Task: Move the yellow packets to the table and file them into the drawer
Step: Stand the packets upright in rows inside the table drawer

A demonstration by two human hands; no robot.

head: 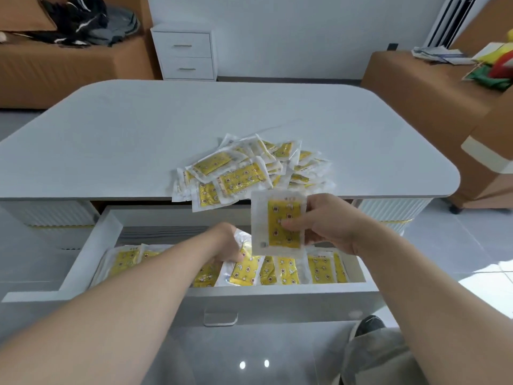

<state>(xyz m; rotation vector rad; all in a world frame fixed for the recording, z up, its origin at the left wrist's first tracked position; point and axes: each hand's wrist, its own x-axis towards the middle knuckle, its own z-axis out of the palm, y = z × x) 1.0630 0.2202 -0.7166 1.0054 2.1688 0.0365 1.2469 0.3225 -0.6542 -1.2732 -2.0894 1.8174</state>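
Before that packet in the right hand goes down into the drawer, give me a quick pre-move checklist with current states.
1. Held packet secure in right hand: ok, fingers pinch it upright.
2. Drawer open: ok, pulled well out.
3. Slot held open by left hand: cannot tell, the hand sits among the filed packets but hides the gap.
4. Drop path clear: ok, nothing between packet and row.
5. Filed row orderly: ok, standing on edge.
6. Pile on table stable: not ok, packets overhang the table edge above the drawer.

Pale grey table (111,140), loose heap of yellow packets (249,170) at its near edge
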